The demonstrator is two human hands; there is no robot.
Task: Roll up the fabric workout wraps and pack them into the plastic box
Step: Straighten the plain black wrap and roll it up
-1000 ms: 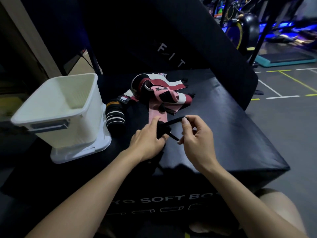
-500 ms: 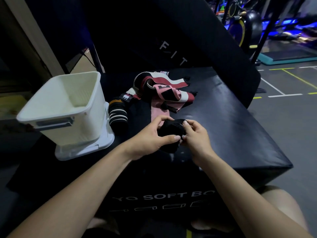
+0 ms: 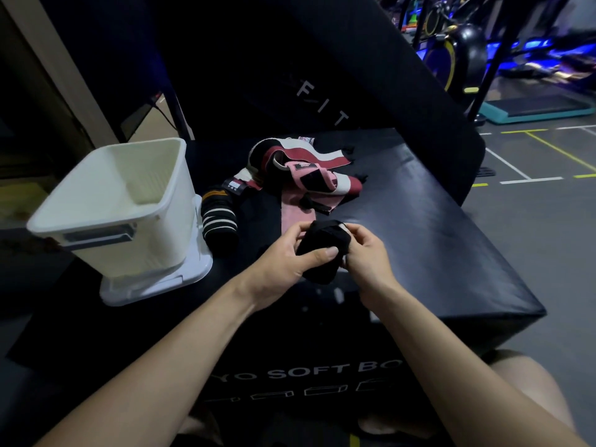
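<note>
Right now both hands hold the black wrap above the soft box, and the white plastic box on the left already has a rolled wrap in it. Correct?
Not quite. The head view shows the white plastic box holding no wrap. Both the left hand and right hand do grip the black wrap.

A second ago the black fabric wrap (image 3: 323, 250) was a thin strap stretched between the fingertips; now it is a bunched roll, the left hand (image 3: 283, 259) thumb across its front, the right hand (image 3: 366, 253) fingers curled against its side.
</note>
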